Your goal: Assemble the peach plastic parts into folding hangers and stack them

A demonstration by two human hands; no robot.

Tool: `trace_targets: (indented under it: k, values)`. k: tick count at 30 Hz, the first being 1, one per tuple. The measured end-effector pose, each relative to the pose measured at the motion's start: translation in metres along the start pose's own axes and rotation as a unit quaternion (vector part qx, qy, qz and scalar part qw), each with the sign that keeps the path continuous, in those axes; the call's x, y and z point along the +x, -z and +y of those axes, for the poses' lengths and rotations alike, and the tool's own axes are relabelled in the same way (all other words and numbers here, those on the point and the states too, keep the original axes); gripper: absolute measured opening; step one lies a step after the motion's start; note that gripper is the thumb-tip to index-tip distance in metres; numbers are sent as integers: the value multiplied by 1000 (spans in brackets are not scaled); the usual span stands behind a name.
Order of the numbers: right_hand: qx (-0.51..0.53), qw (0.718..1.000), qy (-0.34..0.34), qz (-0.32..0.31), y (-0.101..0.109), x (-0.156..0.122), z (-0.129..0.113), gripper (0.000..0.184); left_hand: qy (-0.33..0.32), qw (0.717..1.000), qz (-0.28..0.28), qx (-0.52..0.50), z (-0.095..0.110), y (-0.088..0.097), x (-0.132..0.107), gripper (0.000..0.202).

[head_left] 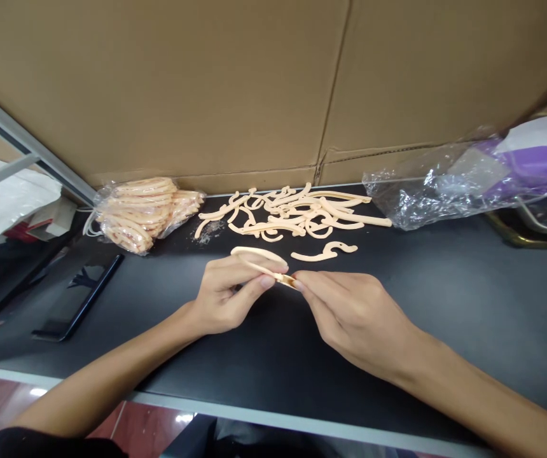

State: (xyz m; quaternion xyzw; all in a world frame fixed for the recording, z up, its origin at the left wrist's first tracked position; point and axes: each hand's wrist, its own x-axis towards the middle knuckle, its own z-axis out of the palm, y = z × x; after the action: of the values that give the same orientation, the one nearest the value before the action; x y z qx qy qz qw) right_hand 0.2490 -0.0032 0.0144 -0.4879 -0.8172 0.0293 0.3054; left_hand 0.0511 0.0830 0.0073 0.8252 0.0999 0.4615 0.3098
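My left hand (228,296) pinches a cream curved plastic piece (257,259) between thumb and fingers. It has two thin arms, bowed and spread apart at the left, that meet near my fingertips. At its right end, the thumb and fingers of my right hand (350,312) are closed on the joined tip. A small part there is too hidden to make out. Just beyond my hands lies a single loose cream piece (324,252) with a hooked end. Behind it spreads a pile of similar cream pieces (297,213) on the black tabletop (264,375).
A clear bag of cream pieces (144,213) lies at the back left, with a dark phone (80,296) nearer to me. Crumpled clear plastic (421,194) and a purple package (540,162) are at the right. A cardboard wall (207,89) closes off the back.
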Motion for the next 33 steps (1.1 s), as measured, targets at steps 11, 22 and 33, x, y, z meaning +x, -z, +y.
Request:
trace_targets:
  k: [11,22,33]
  values:
    - [5,1000,12,-2,0,1,-1,31,-40,999,-23,19,2,3,4,22]
    - [25,998,49,20,2,0,6,27,-116,986,-60,107,1,9,4,32]
    - [-22,999,36,-27,6,2,21,32,-89,939,-234,236,1,18,10,16]
